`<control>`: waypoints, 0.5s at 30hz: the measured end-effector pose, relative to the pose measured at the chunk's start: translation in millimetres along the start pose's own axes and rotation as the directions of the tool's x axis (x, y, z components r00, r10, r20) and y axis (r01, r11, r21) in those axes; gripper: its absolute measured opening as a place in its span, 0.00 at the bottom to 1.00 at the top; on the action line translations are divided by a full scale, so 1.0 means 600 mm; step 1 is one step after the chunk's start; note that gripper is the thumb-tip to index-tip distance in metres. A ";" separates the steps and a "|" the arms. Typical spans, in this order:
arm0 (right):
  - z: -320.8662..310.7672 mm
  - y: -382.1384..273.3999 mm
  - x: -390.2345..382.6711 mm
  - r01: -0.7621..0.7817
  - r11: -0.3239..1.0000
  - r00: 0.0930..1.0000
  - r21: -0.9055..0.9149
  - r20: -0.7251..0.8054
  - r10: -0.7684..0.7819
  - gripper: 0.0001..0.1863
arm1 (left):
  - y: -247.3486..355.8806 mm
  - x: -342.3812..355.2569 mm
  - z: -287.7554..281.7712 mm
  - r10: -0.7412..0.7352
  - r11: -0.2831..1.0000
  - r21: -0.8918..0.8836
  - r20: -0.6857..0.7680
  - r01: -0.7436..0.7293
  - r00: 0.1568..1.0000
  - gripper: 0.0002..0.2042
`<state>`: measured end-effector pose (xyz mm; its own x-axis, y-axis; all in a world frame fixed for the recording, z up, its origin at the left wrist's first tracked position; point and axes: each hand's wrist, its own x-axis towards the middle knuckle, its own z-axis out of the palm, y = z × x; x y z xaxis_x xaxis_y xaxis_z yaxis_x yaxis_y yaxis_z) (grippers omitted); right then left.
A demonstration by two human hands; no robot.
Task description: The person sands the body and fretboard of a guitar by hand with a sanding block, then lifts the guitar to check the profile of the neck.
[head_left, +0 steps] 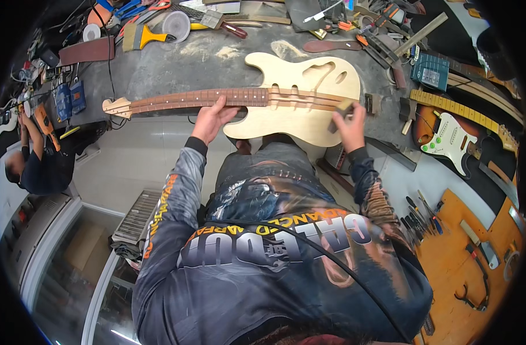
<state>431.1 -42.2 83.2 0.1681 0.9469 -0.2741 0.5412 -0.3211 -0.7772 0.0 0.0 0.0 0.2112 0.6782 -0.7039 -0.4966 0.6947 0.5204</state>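
An unfinished pale wooden electric guitar body (263, 123) with a long brown neck (176, 100) lies across the near edge of the workbench, headstock to the left. Cavities and slots are cut into its top. My left hand (213, 119) grips the neck where it meets the body, thumb on the fretboard and fingers underneath. At the body's right end, my right hand (351, 125) is closed around a small sanding block (344, 107), tan on top and dark at the side. The block rests at or just over the wood; its underside is hidden.
The dark workbench (153, 72) carries pale dust, a yellow-handled brush (142, 37) and many tools along its far side. To the right lie a sunburst guitar (447, 138) and a blue-green box (430, 71). Another person (38, 161) works at far left.
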 end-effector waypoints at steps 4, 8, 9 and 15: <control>0.057 -0.034 0.001 -0.140 0.914 0.939 0.382 0.343 0.001 0.41 | 0.016 -0.079 0.062 0.063 0.872 0.487 -0.230 0.059 0.971 0.18; 0.166 -0.150 0.002 -0.189 0.799 0.806 0.571 0.555 -0.206 0.41 | 0.026 -0.150 0.115 0.364 0.745 0.550 0.139 -0.377 0.921 0.23; 0.186 -0.170 0.004 -0.191 0.791 0.783 0.581 0.576 -0.234 0.41 | 0.033 -0.168 0.131 0.316 0.766 0.519 0.211 -0.380 0.925 0.32; 0.250 -0.244 0.016 -0.525 0.613 0.586 0.591 0.773 -0.243 0.37 | 0.068 -0.224 0.125 0.426 0.536 0.751 0.153 -0.385 0.892 0.34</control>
<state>229.8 11.3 109.2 -0.6700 0.6194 -0.4092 -0.2435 -0.7040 -0.6671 14.5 -44.9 152.2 0.1053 0.9373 -0.3322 0.2852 0.2915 0.9131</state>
